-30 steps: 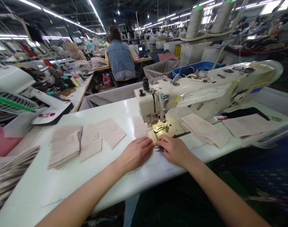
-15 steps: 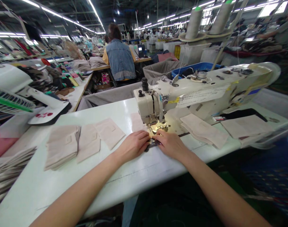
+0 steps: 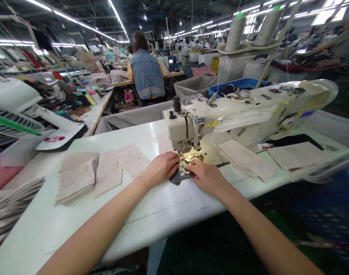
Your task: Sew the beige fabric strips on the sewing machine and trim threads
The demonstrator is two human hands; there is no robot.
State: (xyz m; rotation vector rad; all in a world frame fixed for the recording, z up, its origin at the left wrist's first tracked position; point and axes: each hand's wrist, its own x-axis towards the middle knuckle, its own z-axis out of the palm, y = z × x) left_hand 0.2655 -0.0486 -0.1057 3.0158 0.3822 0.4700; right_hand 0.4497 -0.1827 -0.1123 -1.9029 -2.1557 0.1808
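My left hand (image 3: 162,168) lies on the machine bed just left of the presser foot area. Its fingers are bent and close together, the tips at the edge of the brass-coloured plate (image 3: 191,156). Facing it from the right, my right hand (image 3: 208,175) has thumb and fingers drawn together near the front of that plate. What either hand holds is hidden or too small to make out. A dark flat piece (image 3: 176,178) shows between the hands, under the sewing machine's head (image 3: 178,131). Behind my left hand lies a pale fabric piece (image 3: 163,143).
To the left lie a stack of beige fabric pieces (image 3: 75,177) and single pieces (image 3: 108,170). Folded beige fabric (image 3: 245,158) rests right of the needle area. A white fan (image 3: 58,133) stands at far left. Beyond the table, a person in a denim vest (image 3: 147,74) sits facing away.
My hands have moved slightly apart, the left a little up and leftward. More of the dark flat piece now shows between them. The view has shifted slightly.
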